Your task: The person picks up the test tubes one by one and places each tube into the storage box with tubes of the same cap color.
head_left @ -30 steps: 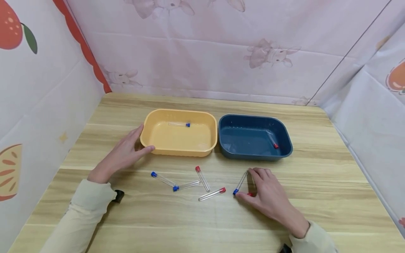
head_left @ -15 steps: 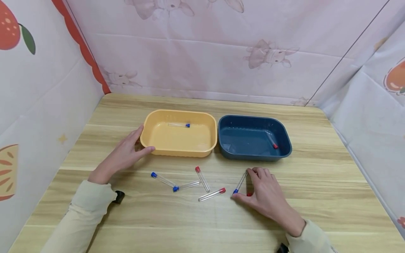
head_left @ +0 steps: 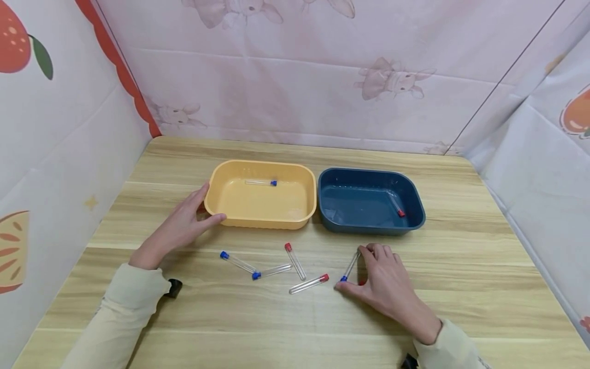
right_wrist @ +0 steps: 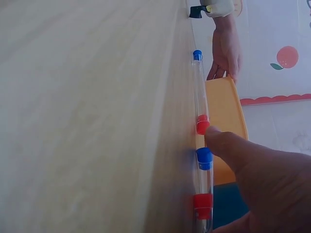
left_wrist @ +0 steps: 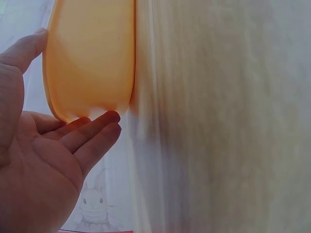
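The right grip (head_left: 386,282) is spread along a clear tube (head_left: 351,265) with a blue cap lying on the table (head_left: 258,328), thumb by the cap and forefinger by the glass end; whether they press on it, I cannot tell. The left grip (head_left: 180,228), its fingers fairly straight, rests against the end of the yellow tub (head_left: 262,223). Judging by how things lie, the work is at an early stage: the yellow tub holds one blue-capped tube (head_left: 260,182), the dark blue tub (head_left: 364,229) one red-capped tube (head_left: 398,206). Six tubes are outside both tubs: the one at the right grip, a half-hidden tube (head_left: 362,282) beside it (only its red cap clearly shows), and, farther left, two blue-capped tubes (head_left: 275,270) and two red-capped tubes (head_left: 310,284) in a loose cluster.
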A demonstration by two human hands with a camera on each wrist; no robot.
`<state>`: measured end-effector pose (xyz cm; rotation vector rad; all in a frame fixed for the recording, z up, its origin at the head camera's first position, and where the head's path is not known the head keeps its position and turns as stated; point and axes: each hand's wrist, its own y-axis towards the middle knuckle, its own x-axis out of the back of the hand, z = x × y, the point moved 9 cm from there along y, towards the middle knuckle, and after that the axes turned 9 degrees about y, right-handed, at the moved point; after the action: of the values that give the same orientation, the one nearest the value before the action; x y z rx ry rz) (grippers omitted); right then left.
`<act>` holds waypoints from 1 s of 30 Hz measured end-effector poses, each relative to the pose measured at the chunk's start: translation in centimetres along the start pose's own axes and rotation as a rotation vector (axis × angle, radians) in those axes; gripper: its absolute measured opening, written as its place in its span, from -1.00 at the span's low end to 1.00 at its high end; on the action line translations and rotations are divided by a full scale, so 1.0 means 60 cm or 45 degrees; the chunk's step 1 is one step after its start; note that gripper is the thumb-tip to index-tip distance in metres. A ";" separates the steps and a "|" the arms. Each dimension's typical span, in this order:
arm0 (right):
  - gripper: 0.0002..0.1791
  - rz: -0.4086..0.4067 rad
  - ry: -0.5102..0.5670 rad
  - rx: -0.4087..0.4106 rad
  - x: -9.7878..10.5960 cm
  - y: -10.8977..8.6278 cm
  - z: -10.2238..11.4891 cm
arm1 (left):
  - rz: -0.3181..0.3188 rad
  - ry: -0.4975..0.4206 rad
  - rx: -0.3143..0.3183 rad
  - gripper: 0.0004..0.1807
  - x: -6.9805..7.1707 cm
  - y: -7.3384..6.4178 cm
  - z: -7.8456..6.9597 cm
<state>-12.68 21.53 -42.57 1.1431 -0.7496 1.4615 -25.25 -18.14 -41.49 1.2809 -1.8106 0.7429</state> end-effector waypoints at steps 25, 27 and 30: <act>-0.02 -0.073 0.059 0.056 0.012 0.004 0.006 | -0.002 -0.037 -0.013 0.16 0.000 0.001 0.000; -0.03 -0.075 0.064 0.061 0.013 0.004 0.007 | 0.000 -0.033 -0.009 0.16 0.000 0.001 0.000; -0.02 -0.070 0.068 0.058 0.015 0.004 0.008 | 0.006 -0.031 -0.005 0.16 0.000 0.000 -0.001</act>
<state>-12.76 21.37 -41.55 1.1462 -0.6464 1.4639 -25.25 -18.11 -41.46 1.2886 -1.8343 0.7288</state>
